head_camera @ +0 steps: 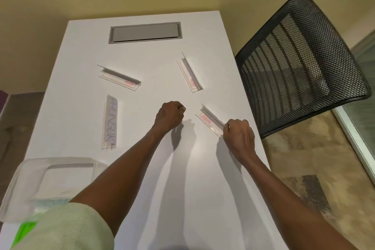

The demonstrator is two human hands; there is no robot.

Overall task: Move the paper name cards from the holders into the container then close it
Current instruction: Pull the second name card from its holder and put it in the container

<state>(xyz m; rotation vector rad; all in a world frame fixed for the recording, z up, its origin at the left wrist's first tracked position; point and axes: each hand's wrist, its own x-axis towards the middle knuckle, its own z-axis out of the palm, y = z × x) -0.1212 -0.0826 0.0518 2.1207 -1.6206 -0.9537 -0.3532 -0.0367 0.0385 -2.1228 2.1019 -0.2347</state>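
Note:
Four clear acrylic holders lie on the white table [142,168]. The left holder [110,122] contains a paper name card that reads PHUNSUK. The far-left holder [119,78] and the far-right holder [189,72] each show a small red label; whether a card is inside them I cannot tell. My right hand [239,136] grips the near end of the fourth holder [210,122]. My left hand [170,116] is a closed fist just left of that holder, with nothing visible in it. The clear plastic container [54,180] stands open at the near left corner.
A grey cable hatch [145,32] is set into the far end of the table. A black mesh chair [300,63] stands close to the table's right edge. Something bright green [25,231] lies by the container, partly hidden by my sleeve.

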